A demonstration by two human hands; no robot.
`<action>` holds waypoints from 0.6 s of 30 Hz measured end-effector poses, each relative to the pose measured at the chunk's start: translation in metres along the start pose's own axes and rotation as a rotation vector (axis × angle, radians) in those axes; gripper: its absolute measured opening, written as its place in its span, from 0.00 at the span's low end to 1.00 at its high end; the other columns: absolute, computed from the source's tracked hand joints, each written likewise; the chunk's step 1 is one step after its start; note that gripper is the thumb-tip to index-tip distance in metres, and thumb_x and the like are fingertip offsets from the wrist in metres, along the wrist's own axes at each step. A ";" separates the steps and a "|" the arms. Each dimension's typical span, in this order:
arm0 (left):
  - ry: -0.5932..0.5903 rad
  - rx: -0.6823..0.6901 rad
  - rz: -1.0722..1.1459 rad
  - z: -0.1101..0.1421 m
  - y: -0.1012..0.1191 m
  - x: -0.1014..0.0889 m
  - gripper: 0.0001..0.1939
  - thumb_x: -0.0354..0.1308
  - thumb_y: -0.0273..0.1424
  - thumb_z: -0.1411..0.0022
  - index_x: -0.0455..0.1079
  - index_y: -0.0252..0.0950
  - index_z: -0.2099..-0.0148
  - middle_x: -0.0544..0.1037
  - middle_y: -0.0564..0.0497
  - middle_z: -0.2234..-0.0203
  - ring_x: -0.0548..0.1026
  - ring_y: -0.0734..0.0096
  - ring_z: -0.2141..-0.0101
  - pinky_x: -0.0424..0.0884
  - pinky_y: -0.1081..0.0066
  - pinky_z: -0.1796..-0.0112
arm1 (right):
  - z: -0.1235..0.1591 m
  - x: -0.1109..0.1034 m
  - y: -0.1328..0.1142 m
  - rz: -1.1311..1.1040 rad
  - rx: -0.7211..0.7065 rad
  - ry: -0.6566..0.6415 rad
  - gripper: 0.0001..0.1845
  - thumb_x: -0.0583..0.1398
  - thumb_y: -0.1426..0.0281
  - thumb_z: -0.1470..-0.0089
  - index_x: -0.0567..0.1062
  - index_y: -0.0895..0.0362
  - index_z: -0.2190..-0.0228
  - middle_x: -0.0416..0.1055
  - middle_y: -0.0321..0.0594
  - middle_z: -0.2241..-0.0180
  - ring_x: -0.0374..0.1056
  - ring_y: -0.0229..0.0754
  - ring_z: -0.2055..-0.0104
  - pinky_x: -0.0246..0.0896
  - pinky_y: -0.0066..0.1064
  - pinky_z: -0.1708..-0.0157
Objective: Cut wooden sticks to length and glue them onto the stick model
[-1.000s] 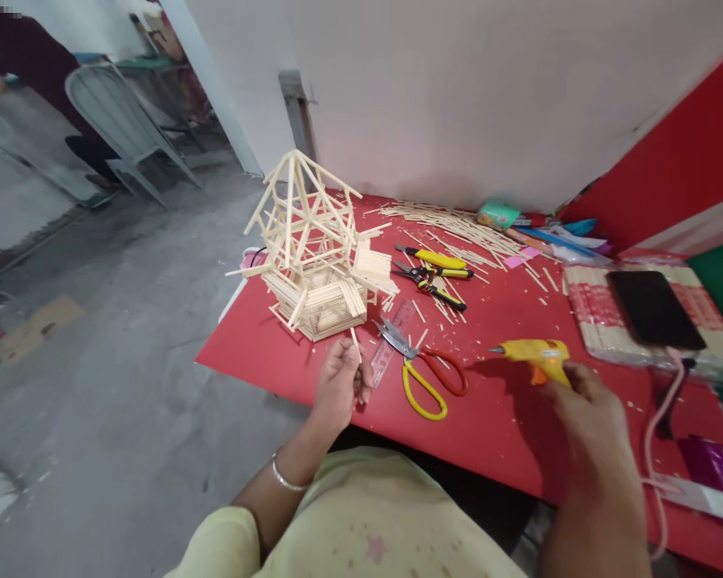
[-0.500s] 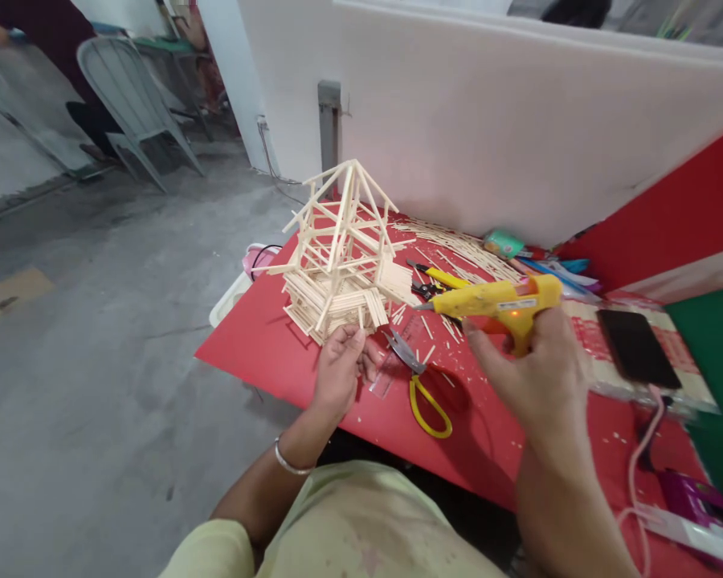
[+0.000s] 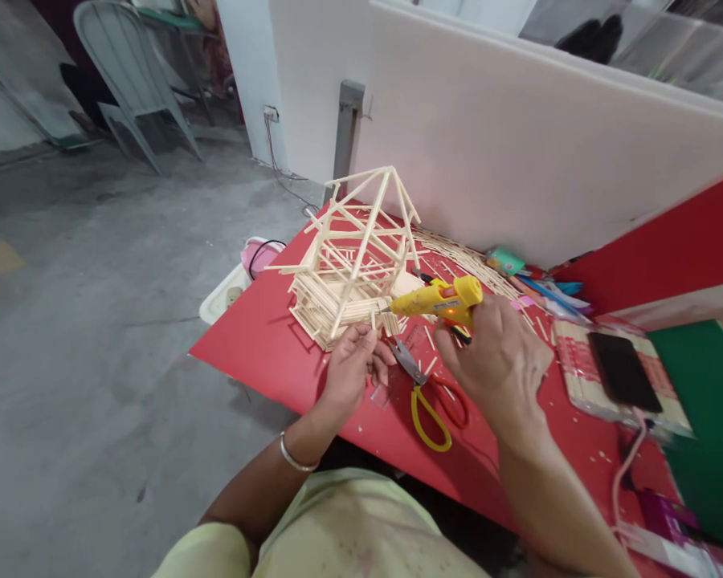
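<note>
My left hand pinches a short wooden stick, held upright at the near side of a model house frame built from thin sticks. In my right hand is a yellow hot glue gun, its orange light lit. The gun's nozzle points left, close to the short stick; whether they touch I cannot tell. Beneath and between my hands lie scissors with one yellow and one red handle, partly over a clear ruler.
Loose sticks lie along the back of the red table. A phone with a pink cable rests on packaged sticks at the right. Behind stands a white panel. A chair and a person are at the far left.
My right hand has brought the glue gun left, its nozzle now close to the short stick. The frame appears slightly turned, and the whole view has shifted a little.
</note>
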State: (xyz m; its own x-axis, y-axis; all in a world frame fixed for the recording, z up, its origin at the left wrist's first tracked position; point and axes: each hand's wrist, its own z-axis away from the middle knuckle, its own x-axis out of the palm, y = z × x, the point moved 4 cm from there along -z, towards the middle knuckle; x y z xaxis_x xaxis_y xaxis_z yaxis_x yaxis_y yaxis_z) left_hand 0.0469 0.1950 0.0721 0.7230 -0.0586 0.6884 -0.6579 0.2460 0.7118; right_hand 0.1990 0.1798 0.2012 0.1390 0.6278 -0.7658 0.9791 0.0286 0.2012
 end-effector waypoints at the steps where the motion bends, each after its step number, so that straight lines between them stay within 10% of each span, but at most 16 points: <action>1: 0.000 -0.003 0.000 0.000 0.000 0.000 0.18 0.62 0.44 0.37 0.60 0.39 0.59 0.78 0.55 0.78 0.70 0.78 0.86 0.56 0.80 0.86 | -0.001 0.001 -0.002 0.002 -0.009 -0.004 0.14 0.58 0.61 0.42 0.69 0.57 0.59 0.70 0.42 0.66 0.64 0.43 0.67 0.42 0.33 0.74; 9: 0.012 0.029 -0.096 0.022 0.005 -0.005 0.18 0.64 0.44 0.39 0.63 0.37 0.63 0.76 0.56 0.76 0.70 0.81 0.83 0.58 0.81 0.84 | 0.025 -0.001 0.045 -0.158 0.344 -0.129 0.21 0.61 0.50 0.47 0.61 0.52 0.71 0.62 0.31 0.75 0.58 0.37 0.75 0.45 0.30 0.75; 18: -0.077 -0.280 0.095 0.042 -0.032 -0.001 0.13 0.64 0.38 0.37 0.63 0.39 0.59 0.70 0.62 0.86 0.58 0.81 0.92 0.50 0.80 0.89 | 0.178 0.048 0.167 -0.349 0.987 -0.644 0.30 0.63 0.40 0.58 0.73 0.54 0.69 0.70 0.37 0.76 0.66 0.44 0.73 0.56 0.34 0.72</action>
State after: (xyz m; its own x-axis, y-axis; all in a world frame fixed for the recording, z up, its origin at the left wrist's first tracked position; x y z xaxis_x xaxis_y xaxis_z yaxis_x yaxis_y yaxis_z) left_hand 0.0579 0.1464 0.0547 0.6361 -0.0930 0.7660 -0.6303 0.5101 0.5853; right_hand 0.3956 0.0756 0.0894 -0.3787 0.1977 -0.9042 0.6320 -0.6585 -0.4086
